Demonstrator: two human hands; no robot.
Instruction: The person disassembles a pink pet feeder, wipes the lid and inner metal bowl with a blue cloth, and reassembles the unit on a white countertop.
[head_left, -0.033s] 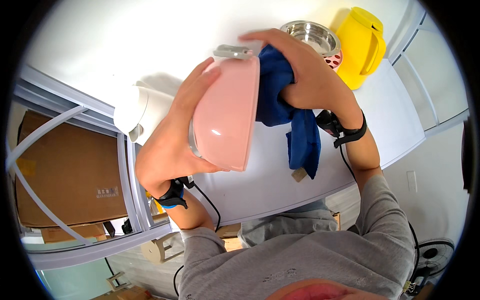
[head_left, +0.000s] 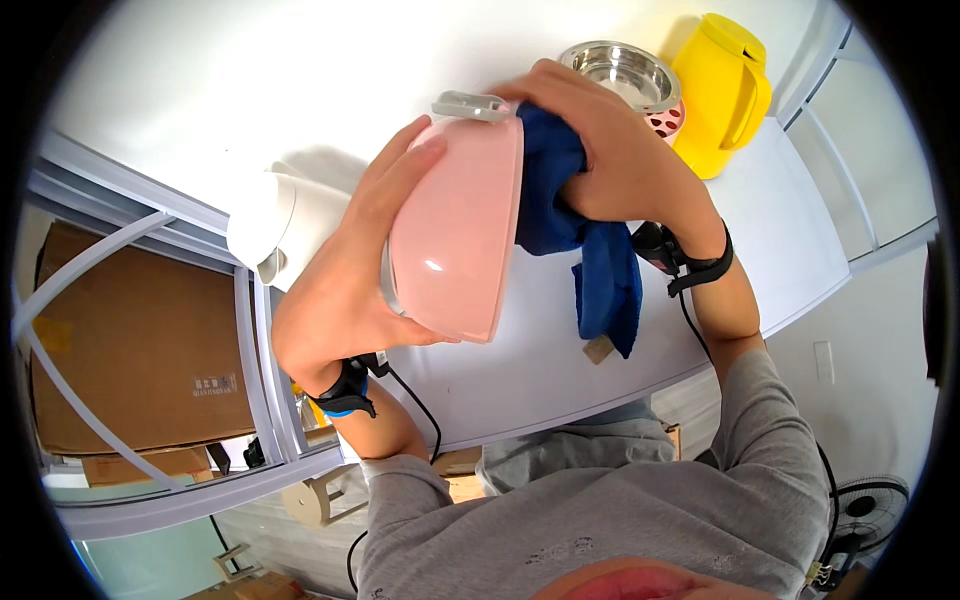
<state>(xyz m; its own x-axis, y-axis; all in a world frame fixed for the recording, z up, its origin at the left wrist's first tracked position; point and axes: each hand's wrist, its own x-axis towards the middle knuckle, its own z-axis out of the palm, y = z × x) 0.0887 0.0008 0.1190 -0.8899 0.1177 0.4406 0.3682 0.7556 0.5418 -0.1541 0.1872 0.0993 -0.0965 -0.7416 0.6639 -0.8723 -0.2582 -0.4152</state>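
Note:
A pink bowl (head_left: 455, 225) with a grey clip-like handle (head_left: 468, 106) on its rim is held up on its side above the table. My left hand (head_left: 345, 260) wraps round its outside, thumb low and fingers on top. A dark blue cloth (head_left: 550, 180) is bunched in my right hand (head_left: 625, 150) and pressed at the bowl's open side, with one end (head_left: 608, 290) hanging down. My right fingertips lie by the grey handle, partly hidden behind it and the cloth. The bowl's inside faces right, out of sight.
Behind my right hand stand a steel bowl (head_left: 625, 70), a pink piece with dark holes (head_left: 667, 122) and a yellow jug (head_left: 720, 95). A white kettle-like vessel (head_left: 285, 225) stands left of my left hand. A small tan block (head_left: 598, 349) lies near the table's front edge (head_left: 560, 432).
My right fingers, stretched out over the grey handle before, have drawn back to the right and down beside the rim. The bowl has turned very slightly.

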